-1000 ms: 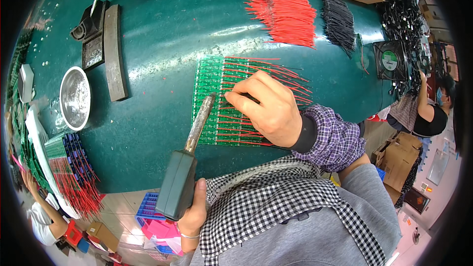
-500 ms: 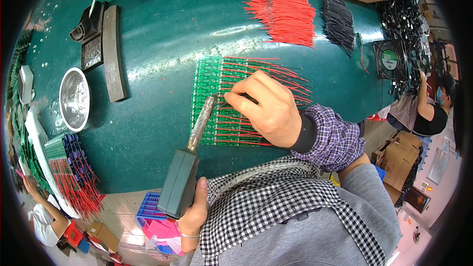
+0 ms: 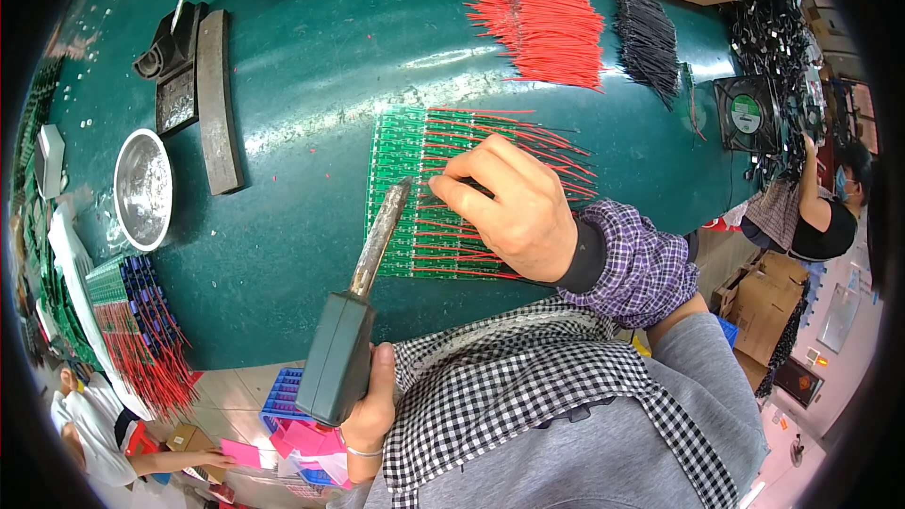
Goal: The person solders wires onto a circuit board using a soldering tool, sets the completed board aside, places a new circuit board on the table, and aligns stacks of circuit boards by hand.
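My left hand point(image 3: 370, 405) is closed around the dark green-grey housing of a soldering iron point(image 3: 337, 358). Its long, stained metal tip points up to the green circuit board panel point(image 3: 394, 155), over the rows just left of my right fingers. My right hand point(image 3: 514, 207) is over the panel, thumb and forefinger pinched on a thin red wire at the solder pads; most of that wire is hidden under the hand. Many red wires point(image 3: 556, 146) run rightward from the panel's pads, above and below my hand.
Piles of red wires point(image 3: 542, 28) and black wires point(image 3: 646, 38) lie farther back. At left are a metal bowl point(image 3: 143, 190), a black stand point(image 3: 177, 47) and a grey bar point(image 3: 217, 104). Wired boards point(image 3: 141, 311) sit at the near left; a fan point(image 3: 747, 115) stands right. Co-workers are on both sides.
The soldering iron has shifted slightly left, its tip drawing back a little from my right fingertips. My right hand stays put. At lower left, a co-worker now reaches out with a pink sheet.
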The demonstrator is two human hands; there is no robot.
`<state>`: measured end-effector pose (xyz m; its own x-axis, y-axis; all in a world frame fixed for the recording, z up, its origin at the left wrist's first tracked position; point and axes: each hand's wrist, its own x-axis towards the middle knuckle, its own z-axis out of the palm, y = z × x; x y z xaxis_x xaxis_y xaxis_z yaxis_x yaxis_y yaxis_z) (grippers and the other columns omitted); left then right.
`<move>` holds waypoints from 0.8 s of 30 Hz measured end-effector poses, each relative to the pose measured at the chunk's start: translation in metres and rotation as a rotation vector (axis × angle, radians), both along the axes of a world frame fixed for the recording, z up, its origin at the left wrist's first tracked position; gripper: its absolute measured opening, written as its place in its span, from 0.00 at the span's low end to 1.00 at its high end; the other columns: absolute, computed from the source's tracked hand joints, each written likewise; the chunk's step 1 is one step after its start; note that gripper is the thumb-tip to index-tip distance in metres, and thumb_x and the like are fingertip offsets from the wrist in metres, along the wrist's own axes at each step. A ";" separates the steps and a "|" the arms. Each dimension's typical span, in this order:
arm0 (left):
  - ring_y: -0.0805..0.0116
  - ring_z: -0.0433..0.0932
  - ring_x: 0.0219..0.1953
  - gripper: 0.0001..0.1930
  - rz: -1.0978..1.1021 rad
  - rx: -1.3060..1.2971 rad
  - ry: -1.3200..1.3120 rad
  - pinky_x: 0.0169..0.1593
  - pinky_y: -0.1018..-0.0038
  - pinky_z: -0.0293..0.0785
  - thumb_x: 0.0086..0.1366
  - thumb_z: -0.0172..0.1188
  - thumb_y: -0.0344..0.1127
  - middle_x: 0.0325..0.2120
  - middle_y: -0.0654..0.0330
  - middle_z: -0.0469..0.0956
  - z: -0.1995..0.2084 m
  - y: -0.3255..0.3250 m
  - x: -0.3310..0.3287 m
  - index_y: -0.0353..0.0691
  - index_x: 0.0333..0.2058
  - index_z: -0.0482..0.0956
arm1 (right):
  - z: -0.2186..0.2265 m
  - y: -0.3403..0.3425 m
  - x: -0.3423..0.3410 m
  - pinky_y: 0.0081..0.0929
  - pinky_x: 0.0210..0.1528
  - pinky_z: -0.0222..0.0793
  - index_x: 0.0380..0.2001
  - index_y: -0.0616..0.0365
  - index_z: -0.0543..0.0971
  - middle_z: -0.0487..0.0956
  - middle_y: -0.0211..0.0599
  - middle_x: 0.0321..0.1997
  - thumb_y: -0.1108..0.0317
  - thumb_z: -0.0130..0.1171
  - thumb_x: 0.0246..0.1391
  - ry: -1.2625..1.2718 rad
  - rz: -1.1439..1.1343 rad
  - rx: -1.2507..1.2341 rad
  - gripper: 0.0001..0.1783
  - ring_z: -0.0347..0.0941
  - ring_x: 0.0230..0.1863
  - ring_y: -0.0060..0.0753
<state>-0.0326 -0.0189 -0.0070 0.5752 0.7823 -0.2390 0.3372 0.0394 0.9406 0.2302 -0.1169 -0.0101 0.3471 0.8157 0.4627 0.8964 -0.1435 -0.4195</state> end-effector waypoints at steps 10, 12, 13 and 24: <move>0.74 0.76 0.29 0.21 -0.035 0.019 0.009 0.28 0.79 0.72 0.59 0.65 0.17 0.43 0.55 0.79 0.009 0.002 0.006 0.30 0.52 0.75 | -0.001 -0.001 0.000 0.31 0.34 0.75 0.35 0.65 0.81 0.77 0.39 0.35 0.76 0.61 0.38 -0.002 -0.004 -0.005 0.15 0.75 0.34 0.39; 0.74 0.76 0.29 0.22 -0.036 0.012 0.027 0.29 0.79 0.73 0.59 0.65 0.17 0.44 0.54 0.79 0.010 0.002 0.007 0.30 0.52 0.75 | -0.002 -0.001 0.000 0.32 0.34 0.75 0.35 0.65 0.81 0.77 0.39 0.35 0.76 0.61 0.38 -0.003 -0.011 -0.004 0.15 0.75 0.35 0.39; 0.74 0.76 0.29 0.22 -0.043 0.040 0.015 0.29 0.79 0.73 0.59 0.65 0.17 0.45 0.53 0.79 0.009 0.002 0.007 0.31 0.53 0.75 | -0.001 0.000 -0.001 0.32 0.34 0.75 0.35 0.65 0.81 0.77 0.39 0.35 0.76 0.61 0.38 -0.003 -0.011 -0.003 0.15 0.75 0.35 0.39; 0.74 0.76 0.29 0.24 0.004 0.023 0.014 0.29 0.79 0.73 0.58 0.64 0.16 0.46 0.53 0.80 0.005 -0.001 -0.003 0.31 0.54 0.75 | -0.001 -0.001 -0.004 0.31 0.36 0.71 0.36 0.64 0.82 0.79 0.37 0.35 0.74 0.62 0.38 -0.051 0.015 0.033 0.16 0.74 0.34 0.38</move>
<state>-0.0351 -0.0198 -0.0023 0.5690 0.7899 -0.2284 0.3498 0.0189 0.9366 0.2265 -0.1178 -0.0115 0.3099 0.8048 0.5063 0.9187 -0.1164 -0.3773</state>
